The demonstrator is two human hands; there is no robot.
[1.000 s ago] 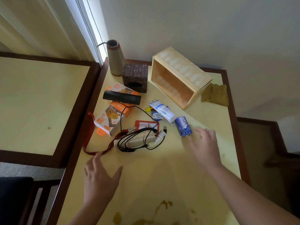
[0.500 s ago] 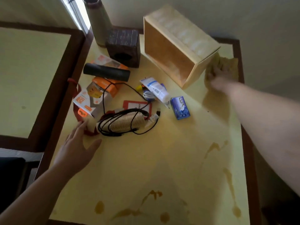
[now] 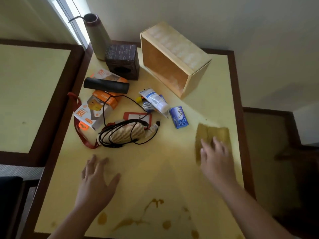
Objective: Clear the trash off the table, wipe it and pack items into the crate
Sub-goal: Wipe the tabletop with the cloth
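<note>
Head view shows two hands over one yellow bench [image 3: 155,169] with a dark brown rim. Nearest to the person, brown spill stains [image 3: 138,219] lie on the bench, several of them in a loose row.

Next comes the left hand [image 3: 96,180]. It is flat with its fingers spread and holds nothing. I cannot tell if it touches the bench. The right hand [image 3: 215,161] lies with straight fingers on one yellow-brown cloth [image 3: 214,135]. The cloth is blurred and sticks out beyond the fingertips, near the right rim of the bench.

Past the left hand sits a pile of things. One ribbed paper cup [image 3: 127,134] lies on its side with one black cable [image 3: 124,128] looped round it. One red strap [image 3: 81,133] runs along the left rim. One red card holder [image 3: 136,116] lies just behind the cup. One blue soap box [image 3: 178,117] lies between the pile and the cloth. One white tube [image 3: 154,100] lies just beside the soap.

Two orange and white boxes [image 3: 96,109] lie on the left, with one black tube [image 3: 106,85] across them.

Farthest away, one wooden crate [image 3: 172,57] stands on its side, well apart from both hands. One dark cube box [image 3: 122,61] and one tall cone [image 3: 97,37] stand to the left of it.
</note>
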